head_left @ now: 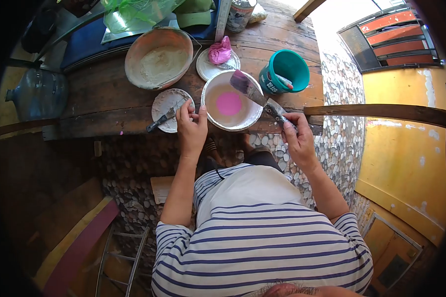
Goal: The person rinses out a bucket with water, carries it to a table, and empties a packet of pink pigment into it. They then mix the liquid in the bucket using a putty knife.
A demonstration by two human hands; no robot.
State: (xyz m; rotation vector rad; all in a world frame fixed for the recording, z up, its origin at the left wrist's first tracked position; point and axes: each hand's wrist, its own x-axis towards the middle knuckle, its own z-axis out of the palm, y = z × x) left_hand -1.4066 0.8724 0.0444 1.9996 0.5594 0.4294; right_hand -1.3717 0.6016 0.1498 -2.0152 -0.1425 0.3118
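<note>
My right hand (298, 138) is closed around the dark handle of a putty knife (255, 92). Its wide blade, smeared with pink near the tip, slants over the rim of a white bucket (256, 115). Inside the bucket lies a round pink patch (229, 103) amid a pale beige mix. At the bucket's left side is my left hand (192, 127), thumb by the wall and apart from the loosely bent fingers. Those fingers hover over a round white lid (163, 101) smeared with putty, where a second putty knife (161, 120) with a black handle rests.
A larger bucket of pale powder (158, 64) stands back left. Behind the white bucket, a pink plastic bundle (219, 50) sits on another lid (203, 67). A teal bucket (295, 72) is to the right, near the table's end. A water jug (37, 94) lies far left.
</note>
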